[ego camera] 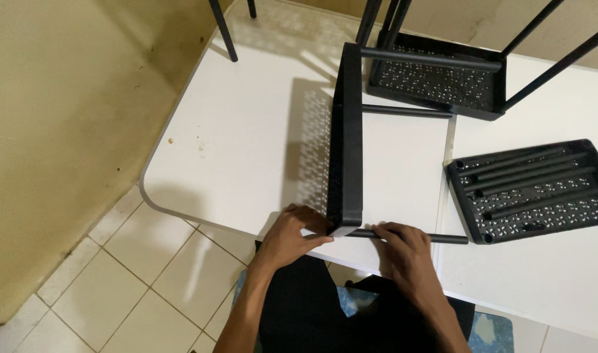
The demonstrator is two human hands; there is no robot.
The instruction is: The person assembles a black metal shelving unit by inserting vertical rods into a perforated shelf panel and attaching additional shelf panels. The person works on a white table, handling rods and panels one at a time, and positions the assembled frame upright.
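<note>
— Nearest the lens: dark-clothed lap, two bare forearms reaching up to the near edge of a white table (247,144). Smooth, matte, rounded corner at left.

— Left hand (292,232)?

— Knuckles arched, fingers curled and pressed together, fingertips clamped on the lower corner of a black perforated shelf panel (347,131). Thumb tucked along the table edge.

— Panel's shape?

— Thin, flat, rectangular, standing on its long edge, running away from the camera across the tabletop. Punched holes throwing a dotted shadow to its left.

— Right hand (403,252)?

— Palm down, fingers close together and bent over a slim black tube (436,238), round in section, lying along the near table edge. Tube's left end right at the panel's corner; seated or only touching, cannot tell.

— Further out?

— Second perforated tray (531,189) flat on the right, loose black rods (528,171) lying inside it. Behind the panel, a partly built black rack (436,78) with thin upright posts. Beige wall at left, pale square floor tiles (149,274) below.
</note>
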